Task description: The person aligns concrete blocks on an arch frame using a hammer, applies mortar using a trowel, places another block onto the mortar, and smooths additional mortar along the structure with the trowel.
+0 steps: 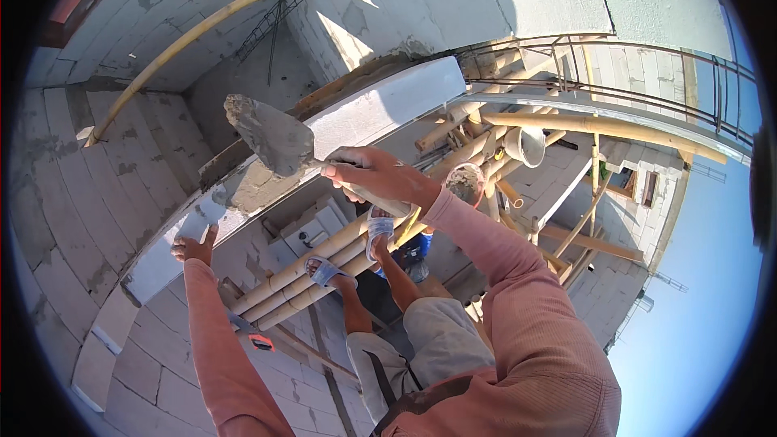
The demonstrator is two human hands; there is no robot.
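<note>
My right hand (379, 180) is closed around the handle of a trowel (271, 136), whose blade is coated with grey mortar. The blade hangs over a narrow wall top, just above a patch of wet mortar (257, 188). That patch lies between a long white block (392, 105) on the far right side and another white block (166, 263) nearer on the left. On the left block rests my left hand (195, 246), thumb and fingers apart, touching its upper face near the mortared end. Part of the mortar is hidden by the trowel.
My sandalled feet stand on bamboo poles (303, 283). A bucket of mortar (465, 184) and a pale bucket (526, 146) sit to the right. A steel rebar cage (639, 89) runs along the upper right. One bamboo pole (202, 28) leans across the far left wall.
</note>
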